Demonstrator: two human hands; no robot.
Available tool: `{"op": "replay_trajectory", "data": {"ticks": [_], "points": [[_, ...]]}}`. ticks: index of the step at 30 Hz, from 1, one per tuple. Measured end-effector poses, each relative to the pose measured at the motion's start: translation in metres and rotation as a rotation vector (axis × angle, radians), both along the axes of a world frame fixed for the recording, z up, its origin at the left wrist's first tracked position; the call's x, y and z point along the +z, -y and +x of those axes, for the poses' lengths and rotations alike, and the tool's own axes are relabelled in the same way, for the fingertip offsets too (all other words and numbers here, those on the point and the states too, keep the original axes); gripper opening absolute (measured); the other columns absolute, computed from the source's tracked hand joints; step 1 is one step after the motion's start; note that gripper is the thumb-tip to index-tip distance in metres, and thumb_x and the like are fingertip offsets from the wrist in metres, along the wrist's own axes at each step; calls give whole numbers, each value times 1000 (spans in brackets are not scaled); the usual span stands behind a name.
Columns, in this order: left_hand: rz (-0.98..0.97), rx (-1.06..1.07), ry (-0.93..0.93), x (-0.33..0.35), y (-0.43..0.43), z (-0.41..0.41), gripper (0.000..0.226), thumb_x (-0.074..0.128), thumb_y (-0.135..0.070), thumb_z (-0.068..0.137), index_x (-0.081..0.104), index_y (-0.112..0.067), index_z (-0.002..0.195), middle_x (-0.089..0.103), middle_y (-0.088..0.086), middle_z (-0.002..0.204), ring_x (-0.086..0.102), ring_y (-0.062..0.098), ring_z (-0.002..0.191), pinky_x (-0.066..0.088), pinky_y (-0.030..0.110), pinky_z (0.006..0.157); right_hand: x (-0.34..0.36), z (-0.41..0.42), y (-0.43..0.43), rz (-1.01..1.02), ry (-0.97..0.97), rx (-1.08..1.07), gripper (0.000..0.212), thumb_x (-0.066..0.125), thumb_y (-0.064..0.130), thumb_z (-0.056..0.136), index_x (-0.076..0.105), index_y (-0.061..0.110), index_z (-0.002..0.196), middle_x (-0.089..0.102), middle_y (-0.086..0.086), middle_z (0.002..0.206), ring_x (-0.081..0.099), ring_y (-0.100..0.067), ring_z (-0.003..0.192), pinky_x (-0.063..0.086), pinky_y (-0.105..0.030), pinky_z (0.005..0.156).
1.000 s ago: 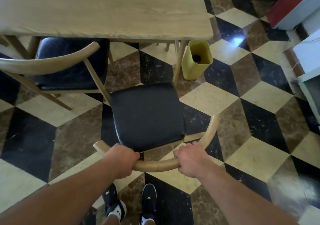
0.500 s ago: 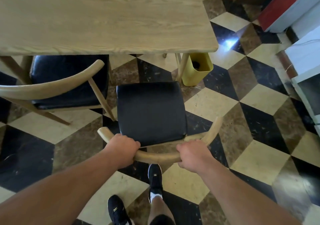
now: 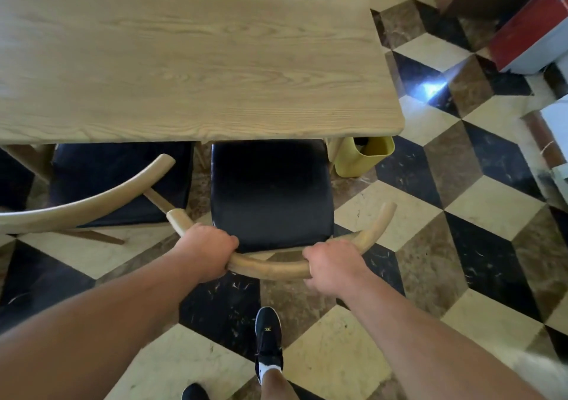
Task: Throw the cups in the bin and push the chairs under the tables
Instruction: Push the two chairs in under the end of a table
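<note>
Nearest us, our left hand (image 3: pixel 206 250) and right hand (image 3: pixel 333 265) are both wrapped around the curved backrest (image 3: pixel 270 265) of the chair (image 3: pixel 272 190). A second ago its whole black seat stood clear of the table (image 3: pixel 196 58); now the front edge slips beneath the tabletop, so this chair is nearly tucked. Beyond, the yellow bin (image 3: pixel 362 156) stands by the table leg. No cups show.

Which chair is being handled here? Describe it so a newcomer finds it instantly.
Start at the big wooden table. Two black-seated chairs stand at its near edge. It is the right-hand chair, next to the yellow bin, the only one whose curved backrest both the left hand and right hand hold.
</note>
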State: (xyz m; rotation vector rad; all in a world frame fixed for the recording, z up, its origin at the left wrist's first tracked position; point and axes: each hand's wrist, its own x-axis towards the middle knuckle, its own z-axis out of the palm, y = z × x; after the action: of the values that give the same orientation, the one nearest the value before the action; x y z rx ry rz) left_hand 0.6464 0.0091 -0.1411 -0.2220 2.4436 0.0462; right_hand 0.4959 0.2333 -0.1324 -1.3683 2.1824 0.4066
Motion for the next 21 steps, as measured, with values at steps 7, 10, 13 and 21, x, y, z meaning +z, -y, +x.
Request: {"op": "replay_trajectory", "data": {"ticks": [7, 10, 13, 21], "points": [[-14, -14, -17, -4, 27, -37, 27, 67, -41, 92, 61, -34, 117, 70, -9, 106, 68, 18, 103, 51, 42, 98, -5, -45, 26, -8, -36, 47, 35, 67, 57, 94, 51, 26, 99, 54, 5, 90, 51, -24, 80, 35, -41, 75], [-20, -10, -47, -5, 32, -51, 24, 66, -39, 92, 60, -34, 115, 70, -10, 105, 68, 18, 102, 50, 40, 97, -8, -62, 33, -11, -35, 53, 37, 67, 58, 94, 49, 26, 99, 52, 5, 90, 50, -24, 81, 36, -41, 74], [-25, -14, -36, -4, 40, -63, 24, 67, -41, 92, 59, -34, 114, 70, -10, 104, 68, 17, 102, 49, 39, 95, -9, -75, 41, -22, -33, 53, 36, 67, 59, 94, 53, 27, 101, 52, 6, 90, 50, -23, 82, 35, -40, 74], [-40, -10, 4, -5, 59, -85, 26, 67, -45, 92, 61, -38, 116, 70, -12, 107, 67, 17, 104, 45, 39, 91, -11, -93, 60, -44, -19, 95, 35, 67, 57, 96, 50, 26, 98, 55, 5, 90, 52, -25, 80, 40, -43, 77]]}}
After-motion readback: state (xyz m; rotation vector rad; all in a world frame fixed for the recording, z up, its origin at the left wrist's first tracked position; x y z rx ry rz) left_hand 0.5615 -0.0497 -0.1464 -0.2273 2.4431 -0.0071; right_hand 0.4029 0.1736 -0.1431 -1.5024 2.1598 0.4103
